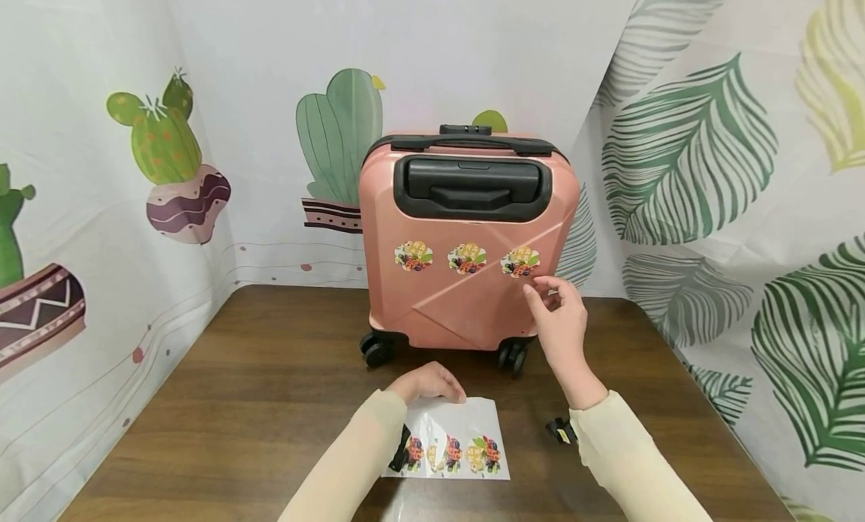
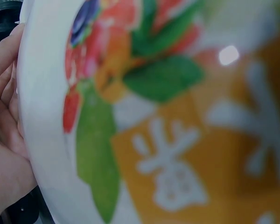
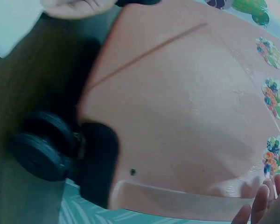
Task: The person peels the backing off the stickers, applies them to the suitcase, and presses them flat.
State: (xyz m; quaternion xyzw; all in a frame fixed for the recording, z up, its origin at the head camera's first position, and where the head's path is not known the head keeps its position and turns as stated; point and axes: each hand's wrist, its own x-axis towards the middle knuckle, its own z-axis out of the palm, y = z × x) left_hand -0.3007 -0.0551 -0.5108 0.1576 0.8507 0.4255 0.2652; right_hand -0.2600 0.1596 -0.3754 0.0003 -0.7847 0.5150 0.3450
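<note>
A pink suitcase stands upright on the table, its black handle recess facing me. Three fruit-printed stickers sit in a row across its front: a left one, a middle one and a right one. My right hand is at the lower edge of the right sticker, thumb and fingers bent loosely. My left hand holds a white sticker sheet by its top edge, with three more fruit stickers along the bottom. In the left wrist view the sheet's print fills most of the picture.
The brown wooden table carries everything. Black caster wheels support the suitcase. A small black device shows beside the right cuff. Behind hangs a white curtain printed with cacti and leaves.
</note>
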